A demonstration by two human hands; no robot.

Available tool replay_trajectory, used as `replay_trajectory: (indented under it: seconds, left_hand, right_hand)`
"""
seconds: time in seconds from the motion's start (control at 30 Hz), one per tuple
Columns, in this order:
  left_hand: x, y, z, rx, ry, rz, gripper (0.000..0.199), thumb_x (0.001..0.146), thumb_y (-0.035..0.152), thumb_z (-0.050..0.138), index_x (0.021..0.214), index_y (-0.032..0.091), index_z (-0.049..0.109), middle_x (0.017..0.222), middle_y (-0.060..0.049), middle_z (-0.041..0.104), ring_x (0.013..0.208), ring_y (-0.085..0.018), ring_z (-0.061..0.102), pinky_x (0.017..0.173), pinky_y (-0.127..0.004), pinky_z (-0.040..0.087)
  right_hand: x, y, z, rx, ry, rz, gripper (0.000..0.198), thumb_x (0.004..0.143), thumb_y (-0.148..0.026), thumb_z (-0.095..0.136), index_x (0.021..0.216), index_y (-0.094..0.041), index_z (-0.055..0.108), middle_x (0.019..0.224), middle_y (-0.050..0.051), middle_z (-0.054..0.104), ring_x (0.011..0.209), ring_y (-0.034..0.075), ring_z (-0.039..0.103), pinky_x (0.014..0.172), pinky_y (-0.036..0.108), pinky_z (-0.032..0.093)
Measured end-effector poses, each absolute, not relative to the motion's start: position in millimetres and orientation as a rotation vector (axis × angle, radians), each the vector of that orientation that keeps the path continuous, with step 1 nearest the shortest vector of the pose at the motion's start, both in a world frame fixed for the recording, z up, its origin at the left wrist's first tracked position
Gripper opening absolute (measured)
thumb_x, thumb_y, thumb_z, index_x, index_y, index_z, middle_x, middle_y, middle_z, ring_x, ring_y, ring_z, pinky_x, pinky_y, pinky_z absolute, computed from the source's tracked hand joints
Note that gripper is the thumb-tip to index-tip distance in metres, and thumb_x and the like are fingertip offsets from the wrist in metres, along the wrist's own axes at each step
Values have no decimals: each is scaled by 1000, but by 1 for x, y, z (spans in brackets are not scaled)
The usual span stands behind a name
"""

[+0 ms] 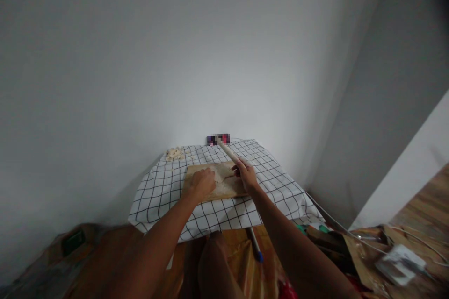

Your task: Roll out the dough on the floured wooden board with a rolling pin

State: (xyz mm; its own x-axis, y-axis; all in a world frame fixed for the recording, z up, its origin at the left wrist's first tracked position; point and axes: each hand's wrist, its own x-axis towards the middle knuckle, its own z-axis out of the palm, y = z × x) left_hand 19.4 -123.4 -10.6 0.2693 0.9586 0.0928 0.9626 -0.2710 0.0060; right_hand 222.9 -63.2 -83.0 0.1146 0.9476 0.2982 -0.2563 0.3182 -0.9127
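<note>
A wooden board [196,196] lies on the cloth-covered table, dusted pale with what looks like flour. On it is a thin, flat sheet of pale dough [221,176]. My left hand [204,183] rests at the dough's left edge, fingers curled down and closed on it; the fingertips are hidden. My right hand [247,175] grips one end of a pale rolling pin [229,153] over the board's right side. The pin is raised at a slant, its far end pointing away toward the wall.
A white cloth with black checks [154,196] covers the low table. Small pale pieces [174,153] are heaped at its back left. A blurred dark object [212,140] stands by the wall. Right of the table are a cable [331,218], a white box [400,264] and cardboard [361,257].
</note>
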Motion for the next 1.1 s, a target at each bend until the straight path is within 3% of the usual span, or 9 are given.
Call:
replay_trajectory:
  seconds: [0.13,0.37,0.63,0.77,0.97,1.1]
  left_hand:
    - [20,-132,-6,-2422,-1859,-20,51,106,9,49,150,16,73,143,-20,77,127,-34,76,108,-45,60]
    - [28,-129,-4,-2394,-1874,130,47,107,11,48,141,14,79,141,-21,77,127,-35,76,104,-44,60]
    - [26,-139,-18,-2338,-1845,28,55,104,9,47,152,19,72,149,-17,75,137,-34,71,105,-42,60]
    - [33,-141,-19,-2322,-1882,57,50,103,7,48,143,16,77,144,-20,76,133,-36,74,104,-43,61]
    - [33,-146,-26,-2314,-1828,-53,59,107,12,50,163,19,65,152,-20,73,133,-33,75,104,-42,63]
    - [34,-146,-31,-2304,-1877,-53,57,107,9,48,158,19,70,149,-21,74,132,-35,76,107,-46,65]
  right_hand:
    - [222,-62,-80,-800,-1064,1072,69,84,-78,79,120,-18,80,76,1,73,57,14,57,55,28,43]
    - [222,-60,-82,-811,-1057,1063,69,83,-78,78,119,-19,81,75,0,74,57,14,57,55,29,43]
    - [221,-55,-86,-799,-1035,1056,71,83,-78,79,120,-17,81,76,2,75,58,15,59,56,29,45]
    - [220,-54,-88,-814,-1052,1033,71,86,-79,76,122,-18,81,76,1,75,57,15,58,55,28,44]
    - [217,-52,-91,-816,-1030,1013,71,87,-79,75,123,-18,81,76,1,74,56,15,57,54,28,43]
    - [219,-52,-91,-807,-1071,1017,67,90,-76,73,124,-19,80,78,1,74,58,15,59,55,29,44]
